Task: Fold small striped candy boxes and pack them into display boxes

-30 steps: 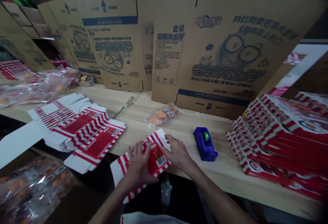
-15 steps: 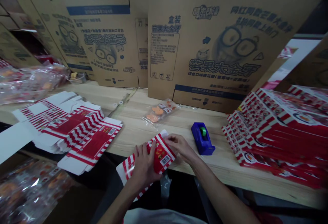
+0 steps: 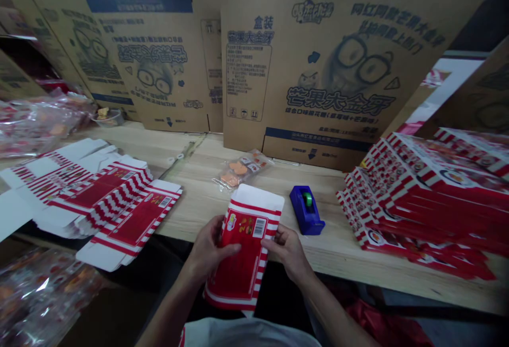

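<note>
A red carton with white stripes [image 3: 238,262] is held upright between my two hands at the table's front edge, its white flap pointing away from me. My left hand [image 3: 209,251] grips its left side, thumb across the printed face. On the opposite side my right hand [image 3: 288,251] holds the striped edge, with its thumb on the front. Just beyond the carton lies a clear packet of orange pieces [image 3: 240,169]. A blue tape dispenser [image 3: 306,212] with a green roll stands to the right of my right hand.
Flat striped cartons [image 3: 131,220] are fanned out at the left. Filled red boxes [image 3: 429,198] are stacked at the right. Large cardboard boxes [image 3: 246,108] wall off the back. Clear packets lie in a pile [image 3: 43,119] at the far left, and more packets [image 3: 40,294] sit lower down.
The carton has turned from a slant to nearly upright, its flap now facing away. My right hand has moved from the flap end down to the carton's right side. The view has shifted slightly.
</note>
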